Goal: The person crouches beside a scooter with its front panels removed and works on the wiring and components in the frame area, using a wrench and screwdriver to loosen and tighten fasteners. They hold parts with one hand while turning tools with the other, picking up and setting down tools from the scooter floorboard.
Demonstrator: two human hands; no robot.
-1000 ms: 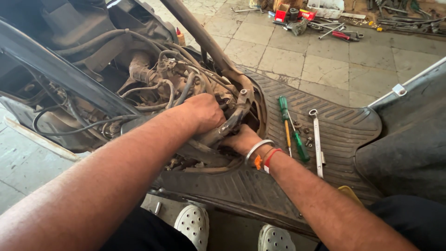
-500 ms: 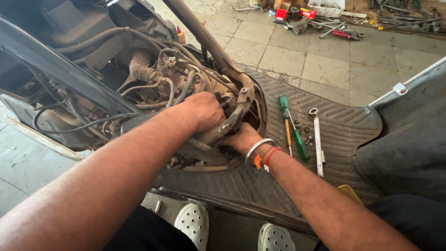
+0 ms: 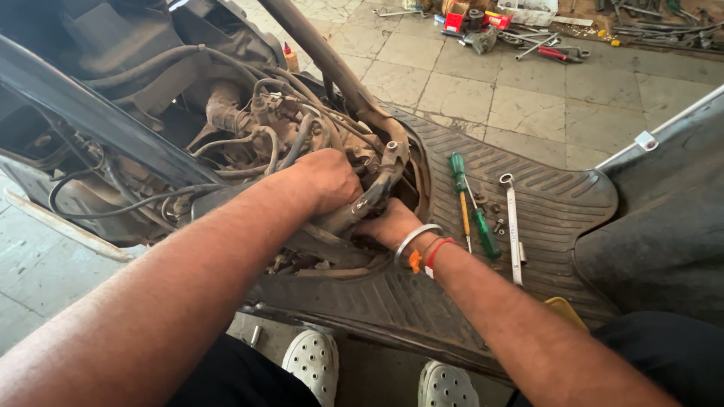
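Head cam, looking down into the opened front of a scooter w/ body panels off.

L hand (image 3: 332, 179), centre of frame: fist closed, knuckles up, wrapped over the bundle of black rubber hoses and cables (image 3: 290, 147) where it meets the curved dark metal bracket (image 3: 377, 192). Looks like it's pinning the bundle aside so the space below stays reachable — judgement only.

R hand (image 3: 388, 224), just below and right of L: fingers tucked under the bracket and into the cavity, fingertips hidden. Cannot tell if it grips anything or is just feeling around. Wrist carries a silver bangle (image 3: 413, 240) plus red and orange threads (image 3: 434, 252).

Work spot = greasy engine/carb assembly (image 3: 256, 124), upper-left-centre, between both hands and the slanted grey frame tube (image 3: 317, 53).

On the ribbed black rubber floor mat (image 3: 550, 196), right of centre, near R hand: green-handled screwdriver (image 3: 471, 203), thin orange-handled screwdriver (image 3: 465, 218), long silver ring spanner (image 3: 513, 226), few small loose nuts (image 3: 494, 215) between them. Laid parallel, close by, prob. for quick grab.

Upper right: heap of tools and red parts (image 3: 520, 30) on tiled floor (image 3: 467, 90), well apart. Bottom centre: two white perforated clogs (image 3: 313, 362), person's own feet.
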